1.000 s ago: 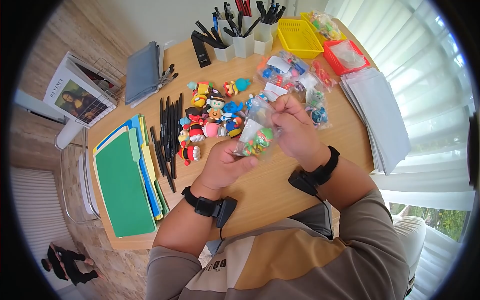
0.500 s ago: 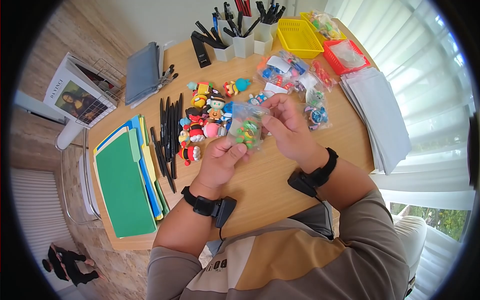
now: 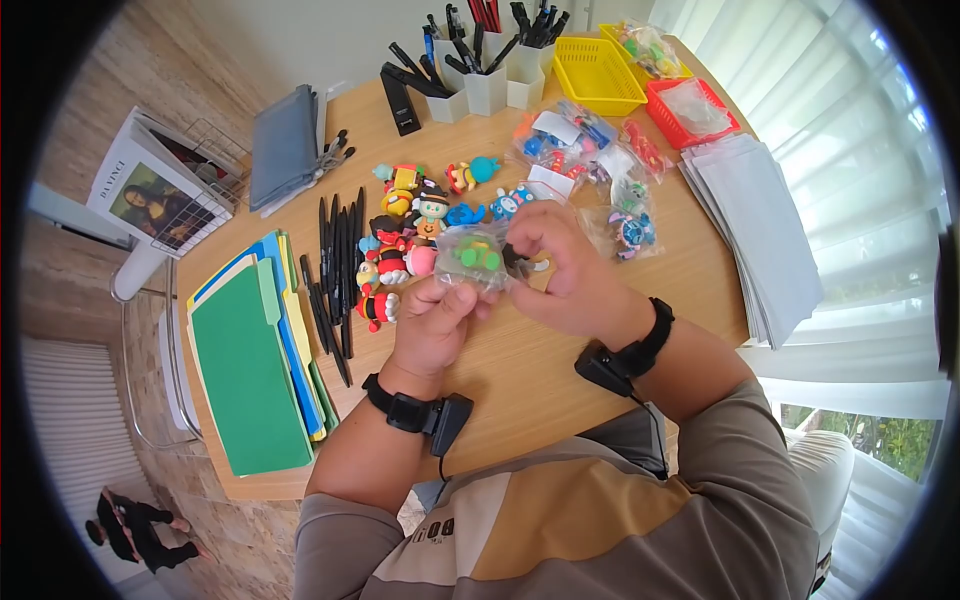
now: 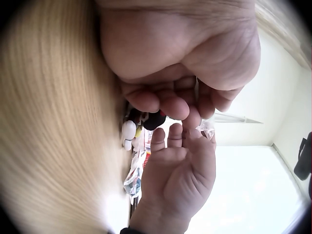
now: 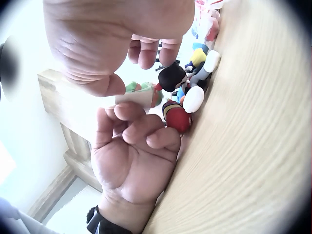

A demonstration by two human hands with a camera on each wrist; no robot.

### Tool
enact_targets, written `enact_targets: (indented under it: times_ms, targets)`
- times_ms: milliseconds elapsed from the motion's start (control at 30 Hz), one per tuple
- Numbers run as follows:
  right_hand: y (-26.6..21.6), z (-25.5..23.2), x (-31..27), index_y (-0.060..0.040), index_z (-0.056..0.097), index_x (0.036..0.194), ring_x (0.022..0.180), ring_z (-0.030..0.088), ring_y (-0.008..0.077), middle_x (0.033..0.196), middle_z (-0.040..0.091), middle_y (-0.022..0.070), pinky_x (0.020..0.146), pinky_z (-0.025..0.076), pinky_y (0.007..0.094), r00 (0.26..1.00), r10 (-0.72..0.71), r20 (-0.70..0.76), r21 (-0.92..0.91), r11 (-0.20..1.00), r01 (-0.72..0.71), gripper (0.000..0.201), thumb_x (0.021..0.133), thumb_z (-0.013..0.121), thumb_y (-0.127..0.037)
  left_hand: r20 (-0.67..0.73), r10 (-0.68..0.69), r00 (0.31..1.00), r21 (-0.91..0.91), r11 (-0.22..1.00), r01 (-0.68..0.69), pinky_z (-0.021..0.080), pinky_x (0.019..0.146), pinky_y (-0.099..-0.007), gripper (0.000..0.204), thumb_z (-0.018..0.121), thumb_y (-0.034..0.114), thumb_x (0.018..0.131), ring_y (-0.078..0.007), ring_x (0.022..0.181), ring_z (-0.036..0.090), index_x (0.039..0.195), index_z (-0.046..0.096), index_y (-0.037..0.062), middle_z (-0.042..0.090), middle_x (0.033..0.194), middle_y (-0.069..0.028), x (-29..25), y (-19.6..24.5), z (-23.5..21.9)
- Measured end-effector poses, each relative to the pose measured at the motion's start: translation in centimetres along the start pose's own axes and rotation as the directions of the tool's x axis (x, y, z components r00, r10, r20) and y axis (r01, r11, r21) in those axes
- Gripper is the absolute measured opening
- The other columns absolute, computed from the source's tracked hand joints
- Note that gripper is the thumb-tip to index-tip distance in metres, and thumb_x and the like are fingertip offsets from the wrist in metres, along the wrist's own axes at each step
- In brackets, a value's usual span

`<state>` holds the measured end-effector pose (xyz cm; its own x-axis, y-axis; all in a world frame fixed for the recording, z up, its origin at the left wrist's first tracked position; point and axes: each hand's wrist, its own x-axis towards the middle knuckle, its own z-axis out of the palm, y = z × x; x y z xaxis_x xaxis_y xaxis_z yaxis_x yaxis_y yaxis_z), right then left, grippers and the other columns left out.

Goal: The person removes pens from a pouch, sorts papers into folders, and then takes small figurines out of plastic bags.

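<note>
In the head view my left hand (image 3: 432,335) pinches the lower left of a clear plastic bag (image 3: 462,277) with a green figure (image 3: 480,254) inside. My right hand (image 3: 575,280) is at the bag's right edge, thumb and bent forefinger apart. The right wrist view shows the green figure (image 5: 158,97) and a white paper (image 5: 134,99) above my left fingers (image 5: 129,112); my right thumb (image 5: 116,85) is close over them. Loose toy figures (image 3: 432,212) lie behind the bag. Whether the right thumb touches the bag, I cannot tell.
Bagged figures (image 3: 570,140) lie beyond the right hand. Black pens (image 3: 345,250) and folders (image 3: 245,370) are at the left. White pen holders (image 3: 487,92), a yellow basket (image 3: 600,78) and a red basket (image 3: 690,112) stand at the back, and white envelopes (image 3: 755,240) lie right.
The bag has come down and left from between the raised hands, and tilted flatter. My right fingers, which pinched its upper edge, have parted from the thumb.
</note>
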<state>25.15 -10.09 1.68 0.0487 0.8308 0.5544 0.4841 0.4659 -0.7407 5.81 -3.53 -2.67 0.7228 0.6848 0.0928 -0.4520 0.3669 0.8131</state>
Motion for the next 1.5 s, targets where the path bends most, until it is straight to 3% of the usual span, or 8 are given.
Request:
enact_targets:
  times_ms: [333,400,467,700,833,967,1267,1500]
  targets:
    - [-0.1,-0.3,-0.2,-0.0059,0.057,0.098,0.089,0.057,0.0220,0.104,0.054,0.0100,0.077,0.049,0.0345,0.993,-0.092,0.078,0.019,0.996,0.091,0.020,0.081,0.068,-0.001,0.012,-0.020,1.000,0.118,0.993,0.018,0.046,0.090,-0.0377,0.021,0.069,0.018,0.089,-0.0197,0.100,0.058,0.101,0.069,0.0011,0.066,0.109,-0.0089,-0.5,-0.1,0.5]
    - [0.1,-0.1,-0.4,-0.0057,0.058,0.096,0.092,0.057,0.0223,0.105,0.055,0.0102,0.080,0.048,0.0353,0.995,-0.068,0.068,0.030,0.997,0.067,0.015,0.084,0.067,-0.002,0.207,0.004,0.978,0.307,0.949,-0.068,0.045,0.088,-0.0349,0.023,0.068,0.016,0.089,-0.0182,0.102,0.056,0.107,0.067,0.0011,0.063,0.112,-0.0073,-0.3,-0.1,-0.3]
    - [0.2,0.2,-0.9,-0.0061,0.058,0.096,0.096,0.056,0.0235,0.109,0.055,0.0114,0.086,0.045,0.0362,0.994,0.020,-0.103,0.279,0.960,0.010,0.010,0.088,0.064,-0.003,0.223,0.002,0.975,0.280,0.958,-0.066,0.043,0.090,-0.0319,0.026,0.069,0.013,0.089,-0.0152,0.104,0.053,0.112,0.066,0.0018,0.059,0.119,-0.0052,-0.1,-0.1,-0.1]
    - [0.4,-0.2,-1.0,-0.0065,0.055,0.099,0.099,0.055,0.0224,0.113,0.053,0.0133,0.088,0.044,0.0343,0.986,-0.117,-0.118,0.115,0.985,0.131,0.007,0.094,0.059,-0.006,0.144,-0.013,0.989,0.097,0.995,-0.001,0.039,0.093,-0.0298,0.050,0.071,0.017,0.086,-0.0140,0.105,0.049,0.131,0.054,0.0020,0.053,0.127,-0.0042,0.3,0.7,2.0]
    - [0.3,0.2,-1.3,-0.0060,0.050,0.103,0.096,0.057,0.0189,0.114,0.053,0.0130,0.085,0.047,0.0313,0.985,0.052,-0.162,0.389,0.921,0.015,0.006,0.098,0.054,-0.008,0.024,0.038,0.999,0.142,0.989,-0.041,0.043,0.079,-0.0292,0.055,0.070,0.029,0.087,-0.0153,0.095,0.052,0.133,0.054,0.0033,0.054,0.126,-0.0056,0.5,0.9,2.4]
    - [-0.4,0.5,-1.1,-0.0055,0.050,0.101,0.098,0.059,0.0199,0.111,0.057,0.0142,0.085,0.048,0.0322,0.973,0.139,-0.182,0.595,0.804,-0.003,0.005,0.098,0.053,-0.008,0.260,-0.046,0.965,0.330,0.943,-0.044,0.044,0.081,-0.0305,0.058,0.068,0.028,0.088,-0.0159,0.096,0.052,0.136,0.050,0.0023,0.057,0.121,-0.0062,0.5,0.8,0.7]
    - [0.2,-0.1,-0.3,-0.0058,0.048,0.097,0.113,0.056,0.0252,0.129,0.057,0.0174,0.096,0.044,0.0383,0.984,-0.178,-0.003,0.331,0.928,0.169,0.010,0.101,0.049,-0.015,0.174,-0.046,0.984,0.157,0.987,0.018,0.044,0.092,-0.0323,0.053,0.068,0.016,0.089,-0.0144,0.101,0.052,0.136,0.048,0.0036,0.055,0.127,-0.0039,-0.2,0.1,1.2]
    - [-0.2,0.0,-0.8,-0.0061,0.044,0.100,0.113,0.056,0.0232,0.124,0.059,0.0174,0.098,0.043,0.0386,0.996,-0.082,-0.025,0.458,0.885,0.084,0.012,0.103,0.046,-0.017,0.171,-0.090,0.981,0.131,0.989,0.068,0.043,0.092,-0.0327,0.059,0.069,0.015,0.087,-0.0152,0.102,0.052,0.139,0.043,0.0045,0.054,0.119,-0.0035,0.0,0.5,1.3]
